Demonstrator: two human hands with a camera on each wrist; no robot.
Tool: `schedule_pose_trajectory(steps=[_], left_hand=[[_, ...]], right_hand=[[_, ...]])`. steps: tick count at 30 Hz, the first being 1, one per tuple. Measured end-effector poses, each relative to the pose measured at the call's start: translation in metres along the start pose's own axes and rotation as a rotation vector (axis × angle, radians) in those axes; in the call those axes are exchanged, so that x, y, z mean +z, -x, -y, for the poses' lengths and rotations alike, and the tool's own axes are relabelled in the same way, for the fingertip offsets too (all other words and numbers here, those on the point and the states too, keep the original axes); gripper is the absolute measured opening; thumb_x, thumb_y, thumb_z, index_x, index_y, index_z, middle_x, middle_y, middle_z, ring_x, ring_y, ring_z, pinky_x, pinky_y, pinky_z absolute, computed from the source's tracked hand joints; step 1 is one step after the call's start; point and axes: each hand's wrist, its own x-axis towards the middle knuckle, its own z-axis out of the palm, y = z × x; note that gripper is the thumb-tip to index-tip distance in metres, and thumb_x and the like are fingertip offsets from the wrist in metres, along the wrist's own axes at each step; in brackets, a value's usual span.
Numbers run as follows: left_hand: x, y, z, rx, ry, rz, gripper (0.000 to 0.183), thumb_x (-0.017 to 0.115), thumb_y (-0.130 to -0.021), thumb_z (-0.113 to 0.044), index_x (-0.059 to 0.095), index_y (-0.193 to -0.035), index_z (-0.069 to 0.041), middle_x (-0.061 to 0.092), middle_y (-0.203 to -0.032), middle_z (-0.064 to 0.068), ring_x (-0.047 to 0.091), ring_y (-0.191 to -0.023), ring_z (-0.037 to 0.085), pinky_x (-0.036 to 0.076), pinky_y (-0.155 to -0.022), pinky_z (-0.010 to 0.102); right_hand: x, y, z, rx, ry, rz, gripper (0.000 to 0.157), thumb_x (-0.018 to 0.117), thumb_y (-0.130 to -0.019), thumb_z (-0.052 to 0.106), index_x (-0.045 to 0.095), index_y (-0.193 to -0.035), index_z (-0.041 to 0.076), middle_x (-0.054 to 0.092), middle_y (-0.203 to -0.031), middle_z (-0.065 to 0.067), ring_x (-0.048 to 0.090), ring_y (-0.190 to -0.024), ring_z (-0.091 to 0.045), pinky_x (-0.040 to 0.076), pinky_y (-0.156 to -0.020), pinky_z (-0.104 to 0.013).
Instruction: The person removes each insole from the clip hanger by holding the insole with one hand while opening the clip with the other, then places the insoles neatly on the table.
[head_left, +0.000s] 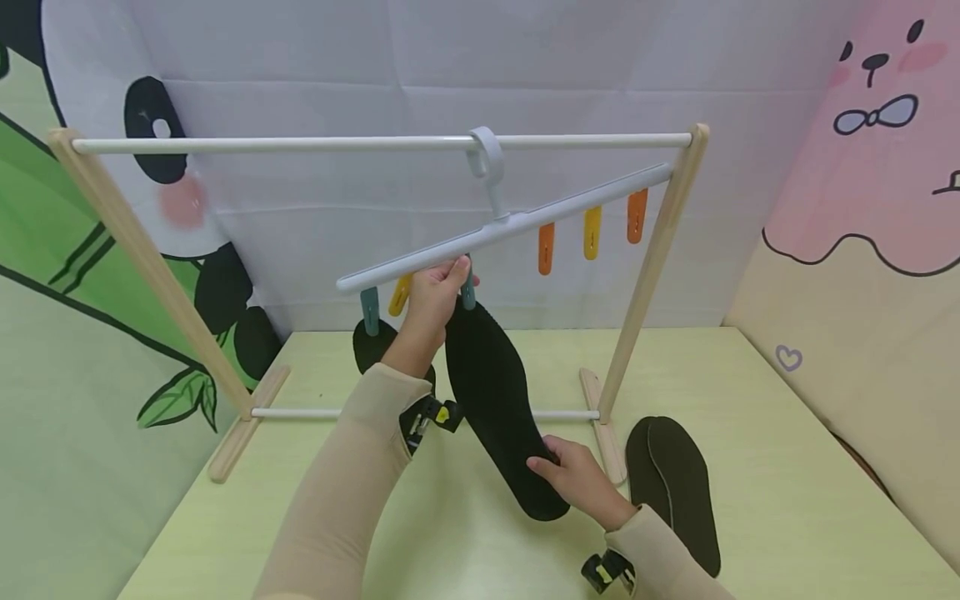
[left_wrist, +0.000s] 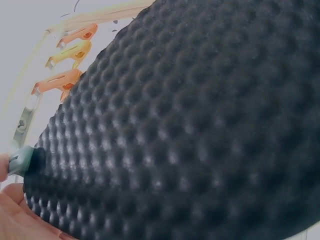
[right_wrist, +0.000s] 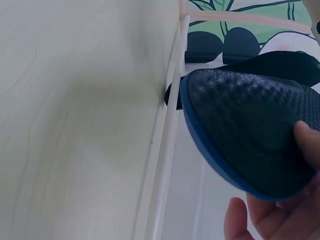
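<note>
A white clip hanger (head_left: 517, 223) hangs tilted from the rack's top rail, its left end low. My left hand (head_left: 431, 304) pinches a teal clothespin (head_left: 468, 287) under the hanger bar, its fingers beside the top end of a black insole (head_left: 487, 375). That clothespin sits over the insole's edge; the bumpy underside (left_wrist: 175, 115) fills the left wrist view. Lower down, my right hand (head_left: 585, 483) grips the same insole near its other end, thumb on one face. Another insole (head_left: 367, 343) hangs from a teal clothespin (head_left: 370, 312) at the left, partly hidden behind my left arm.
A wooden rack with a white top rail (head_left: 300, 145) and a white lower rail (head_left: 292, 413) stands on the pale table (head_left: 787, 467). Dark insoles (head_left: 686, 492) lie at the right. Yellow (head_left: 592, 233) and orange (head_left: 546, 248) clothespins hang from the hanger's raised side.
</note>
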Motion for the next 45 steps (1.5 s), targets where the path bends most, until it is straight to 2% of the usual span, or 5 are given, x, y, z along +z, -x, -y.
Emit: schedule_pose_trajectory(steps=[25,31,37,40,45], left_hand=[[0.002,0.001,-0.001,-0.021,0.001,-0.006,0.032,0.051,-0.102,-0.019,0.064,-0.109,0.009,0.059,-0.078,-0.003,0.05,-0.113,0.026,0.032,-0.108,0.046],[0.002,0.002,0.0,-0.01,0.01,-0.017,0.031,0.052,-0.101,-0.018,0.064,-0.108,0.011,0.058,-0.073,-0.007,0.054,-0.107,0.024,0.038,-0.093,0.035],[0.002,0.002,0.003,0.044,0.003,-0.026,0.03,0.053,-0.101,-0.015,0.064,-0.099,0.013,0.058,-0.066,-0.01,0.053,-0.088,0.016,0.038,-0.069,0.024],[0.002,0.001,0.004,0.051,-0.008,-0.025,0.03,0.053,-0.101,-0.016,0.064,-0.098,0.011,0.058,-0.066,-0.011,0.051,-0.08,0.013,0.038,-0.065,0.022],[0.001,0.001,0.004,0.055,0.0,-0.023,0.029,0.053,-0.101,-0.017,0.064,-0.095,0.01,0.058,-0.068,-0.009,0.05,-0.078,0.012,0.04,-0.064,0.022]], right_hand=[[-0.001,0.003,-0.001,-0.011,-0.008,-0.006,0.015,0.064,-0.093,0.008,0.064,-0.097,-0.006,0.07,-0.091,-0.015,0.064,-0.078,-0.018,0.053,-0.07,-0.029],[-0.001,0.004,-0.005,-0.024,-0.019,-0.006,0.014,0.064,-0.093,0.008,0.064,-0.096,-0.006,0.07,-0.09,-0.016,0.066,-0.077,-0.019,0.053,-0.068,-0.027],[-0.001,0.004,-0.01,-0.063,0.01,-0.004,0.014,0.064,-0.093,0.01,0.062,-0.09,-0.004,0.069,-0.085,-0.013,0.063,-0.073,-0.014,0.051,-0.065,-0.026],[-0.002,0.004,-0.011,-0.062,0.006,-0.002,0.013,0.063,-0.093,0.01,0.062,-0.09,-0.003,0.069,-0.085,-0.012,0.062,-0.074,-0.013,0.05,-0.065,-0.026],[-0.002,0.004,-0.013,-0.059,0.005,-0.004,0.013,0.064,-0.093,0.009,0.063,-0.092,-0.004,0.07,-0.087,-0.013,0.064,-0.076,-0.015,0.051,-0.066,-0.027]])
